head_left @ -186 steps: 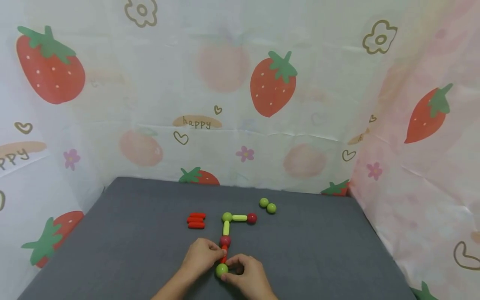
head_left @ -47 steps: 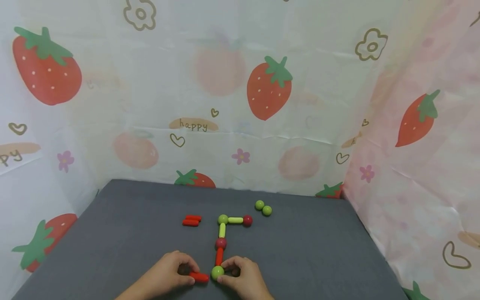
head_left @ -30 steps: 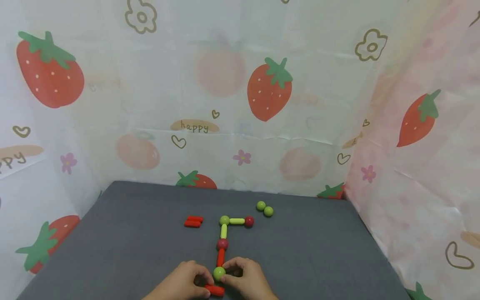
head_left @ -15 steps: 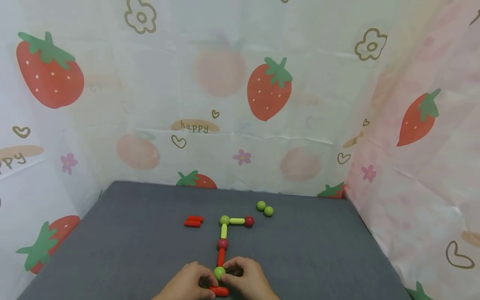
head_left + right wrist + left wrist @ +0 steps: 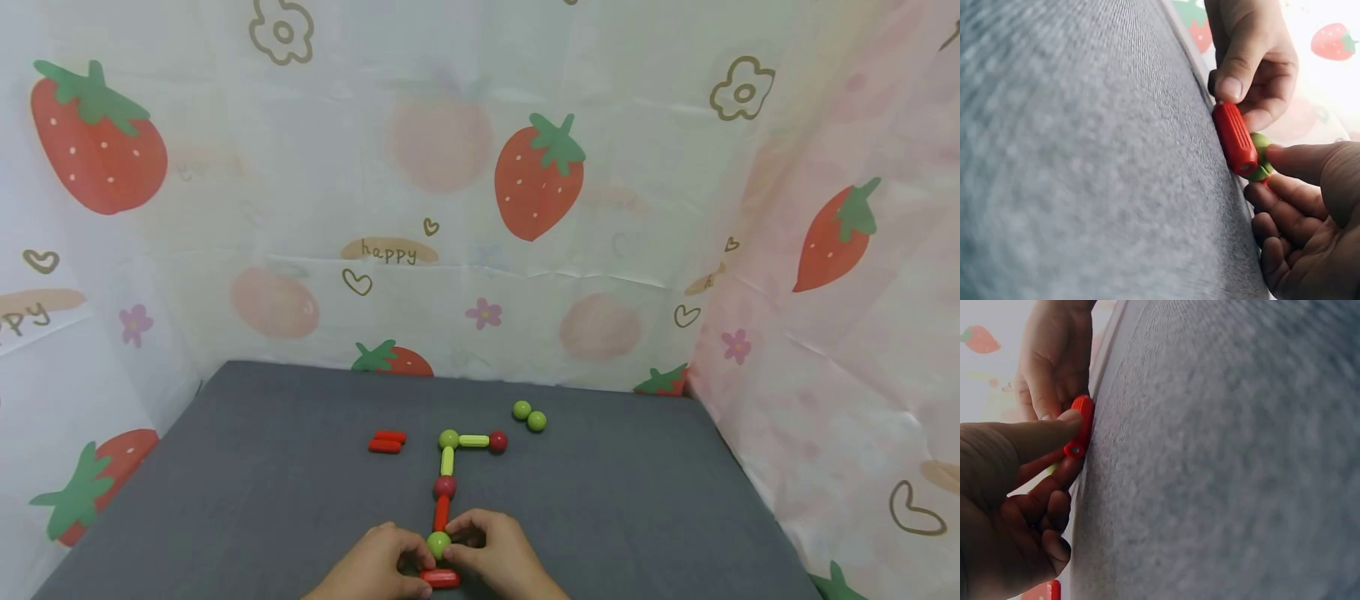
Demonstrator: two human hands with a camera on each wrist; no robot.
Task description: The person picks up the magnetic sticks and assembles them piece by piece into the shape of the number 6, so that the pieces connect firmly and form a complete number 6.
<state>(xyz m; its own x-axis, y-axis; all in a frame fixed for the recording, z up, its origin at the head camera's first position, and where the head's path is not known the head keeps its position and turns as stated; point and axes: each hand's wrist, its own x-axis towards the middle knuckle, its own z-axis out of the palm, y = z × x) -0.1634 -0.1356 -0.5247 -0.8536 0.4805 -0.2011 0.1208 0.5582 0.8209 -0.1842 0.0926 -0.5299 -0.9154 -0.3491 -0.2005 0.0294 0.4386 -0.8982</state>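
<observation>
In the head view my left hand [image 5: 378,560] pinches a red magnetic rod [image 5: 441,578] by its left end, lying crosswise just in front of a green ball [image 5: 438,545]. Thumb and fingers of my right hand [image 5: 501,552] hold that ball from the right. The ball ends a chain: a red rod [image 5: 442,513] runs back to a red ball [image 5: 445,486], then a yellow-green rod [image 5: 447,461] to another green ball [image 5: 448,439]. From there a second yellow-green rod [image 5: 474,441] points right to a dark red ball [image 5: 498,442]. In the right wrist view the held rod [image 5: 1235,137] partly hides the green ball.
Two loose red rods [image 5: 386,442] lie side by side left of the chain. Behind it to the right sit two loose green balls [image 5: 529,416]. The dark grey tabletop [image 5: 637,492] ends at a strawberry-print curtain [image 5: 330,167].
The left hand has let go of the chain's red rod, taken one of the loose red rods and brought it right, before the green ball. The right hand stays at that ball.
</observation>
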